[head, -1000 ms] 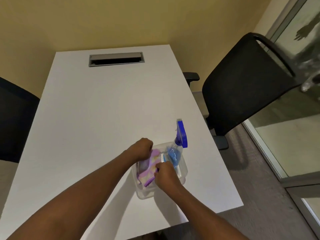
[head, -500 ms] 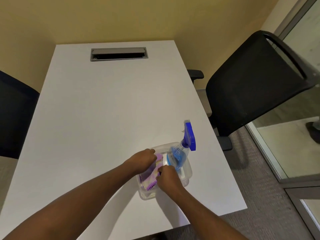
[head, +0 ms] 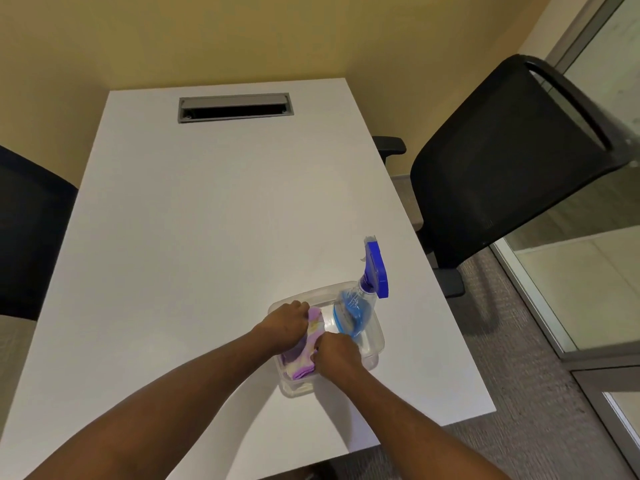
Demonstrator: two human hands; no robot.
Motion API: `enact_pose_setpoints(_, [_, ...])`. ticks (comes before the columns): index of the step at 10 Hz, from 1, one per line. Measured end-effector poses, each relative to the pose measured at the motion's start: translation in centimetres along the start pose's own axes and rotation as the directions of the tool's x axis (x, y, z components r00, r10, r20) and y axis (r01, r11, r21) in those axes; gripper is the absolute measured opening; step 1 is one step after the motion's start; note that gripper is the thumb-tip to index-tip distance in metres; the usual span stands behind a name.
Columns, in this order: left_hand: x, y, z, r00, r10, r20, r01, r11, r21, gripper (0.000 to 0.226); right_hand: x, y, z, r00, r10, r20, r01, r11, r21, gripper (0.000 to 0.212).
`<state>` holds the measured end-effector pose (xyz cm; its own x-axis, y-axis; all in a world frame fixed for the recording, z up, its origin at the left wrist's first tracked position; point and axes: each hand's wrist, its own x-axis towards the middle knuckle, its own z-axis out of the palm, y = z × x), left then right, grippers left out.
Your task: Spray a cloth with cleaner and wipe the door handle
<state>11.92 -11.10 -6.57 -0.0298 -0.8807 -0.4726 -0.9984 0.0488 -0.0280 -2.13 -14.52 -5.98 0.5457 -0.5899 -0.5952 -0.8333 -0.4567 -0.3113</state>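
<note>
A clear plastic tub [head: 375,344] sits near the right front of the white table [head: 207,220]. Inside it lies a folded purple, pink and yellow cloth [head: 306,358]. Beside the cloth stands a clear spray bottle [head: 356,311] of blue cleaner with a blue trigger head. My left hand [head: 287,325] is closed on the far end of the cloth. My right hand [head: 336,355] is closed on its near right edge, next to the bottle. No door handle is in view.
A black mesh chair [head: 509,161] stands right of the table, another dark chair [head: 27,233] at the left. A grey cable slot [head: 235,107] is set in the table's far end. A glass partition [head: 588,258] runs along the right.
The view has shifted slightly, so the tub appears further right. Both hands stay in the tub on the cloth, with the left hand drawn closer over it.
</note>
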Motion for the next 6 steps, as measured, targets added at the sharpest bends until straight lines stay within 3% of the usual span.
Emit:
enact_pose_setpoints(1, [0.1, 0.5, 0.3, 1.000, -0.018, -0.005, 0.018, 0.998, 0.060, 0.040, 0.8, -0.3, 0.4, 1.000, -0.011, 0.024, 0.013, 0.993, -0.117, 0.024])
enact_pose_setpoints(2, [0.2, 0.9, 0.4, 0.998, -0.065, 0.013, 0.063, 0.992, 0.113, 0.040, 1.2, -0.5, 0.7, 0.999, 0.010, 0.039, 0.000, 0.970, -0.244, 0.041])
enact_pose_setpoints(4, [-0.1, 1.8, -0.9, 0.993, -0.116, 0.028, 0.113, 0.990, 0.083, 0.035, 0.3, 0.2, 0.7, 0.998, -0.057, 0.040, 0.067, 0.939, -0.338, 0.028])
enact_pose_setpoints(5, [-0.5, 1.8, -1.3, 0.987, -0.158, -0.016, 0.159, 0.987, 0.029, 0.030, -1.0, 0.3, 0.7, 0.994, -0.090, -0.066, 0.057, 0.920, -0.387, 0.024])
enact_pose_setpoints(6, [-1.4, 2.8, -1.8, 0.972, -0.212, -0.101, 0.207, 0.977, -0.060, 0.032, -2.2, 0.6, 1.0, 0.973, -0.073, -0.217, 0.016, 0.967, -0.254, 0.024])
